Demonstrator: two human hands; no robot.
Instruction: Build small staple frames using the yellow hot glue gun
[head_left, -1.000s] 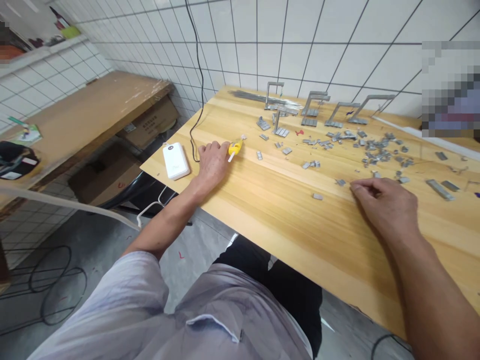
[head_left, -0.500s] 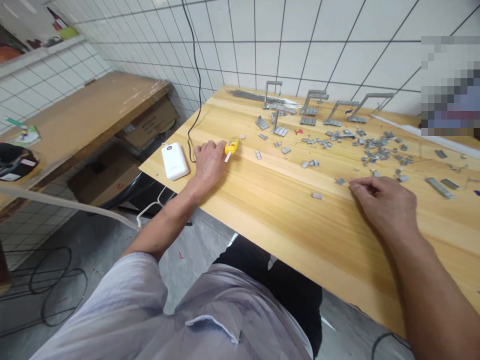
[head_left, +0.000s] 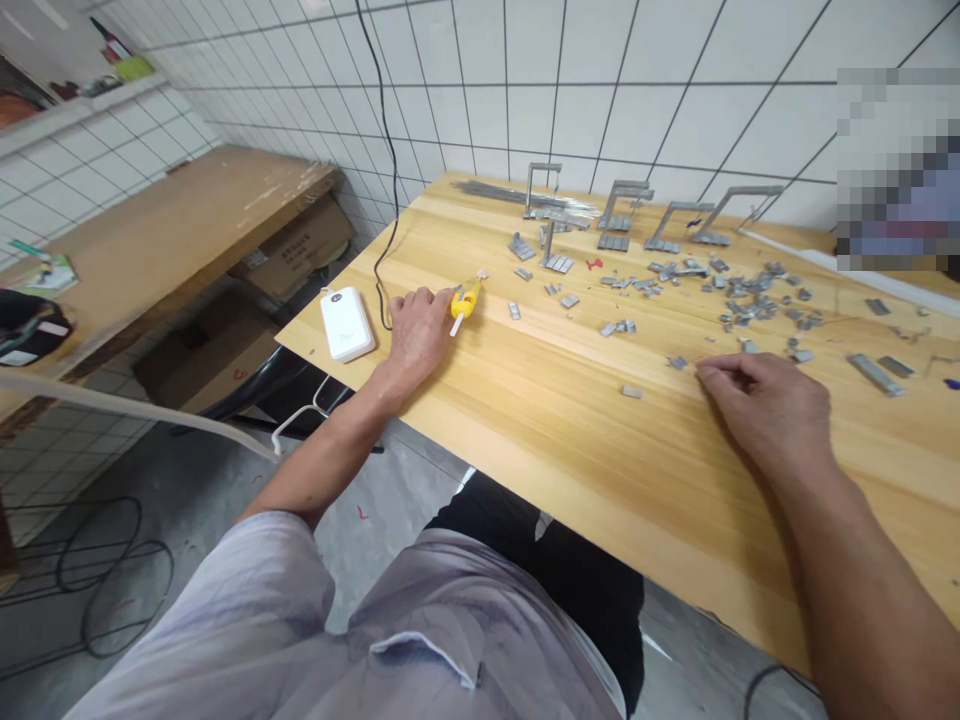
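My left hand (head_left: 420, 335) rests on the wooden table (head_left: 525, 430) at the left, its fingers curled round a yellow glue gun (head_left: 465, 300) whose tip points away from me. On the right, my right hand (head_left: 772, 405) lies on its side on the wood, thumb and fingers pinched together; anything between them is too small to make out. Just left of its fingertips is a small grey metal piece (head_left: 677, 363), and another (head_left: 631, 392) lies further left. Many more grey pieces (head_left: 757, 300) are scattered beyond the hand.
A white power bank (head_left: 347, 325) lies left of my left hand, near a black cable (head_left: 384, 130). Several grey metal frames (head_left: 615, 240) stand at the back by the tiled wall, beside thin rods (head_left: 517, 197). Another table (head_left: 187, 220) is at the left.
The glue gun has turned slightly in my left hand, with its yellow body showing a little more. My right hand has kept its place and its pinch.
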